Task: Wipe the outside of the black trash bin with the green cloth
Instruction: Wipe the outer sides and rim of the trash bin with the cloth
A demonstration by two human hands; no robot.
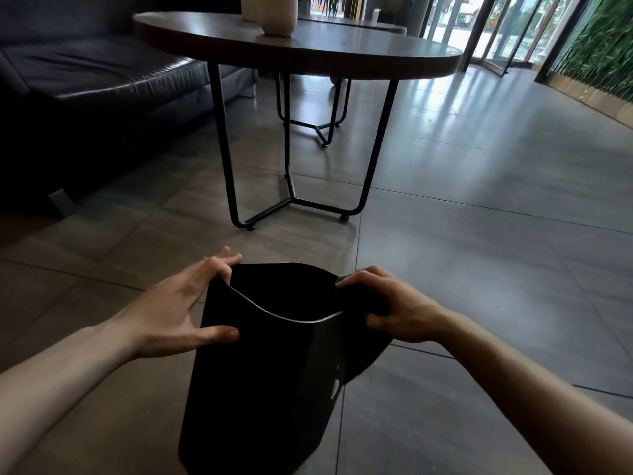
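The black trash bin (263, 371) stands on the tiled floor right in front of me, its open top facing up. My left hand (171, 310) holds its left rim, fingers hooked over the far corner and thumb lying along the near side. My right hand (394, 303) grips a dark cloth (371, 332) bunched against the bin's right wall near the rim. The cloth looks almost black in this light and hangs down beside the bin.
A round dark table (308, 53) on black metal legs (294, 200) stands just beyond the bin, with a pale vase (279, 13) on top. A dark leather sofa (85, 84) fills the left. Tiled floor (496, 234) stretches to the right toward glass doors (507, 32).
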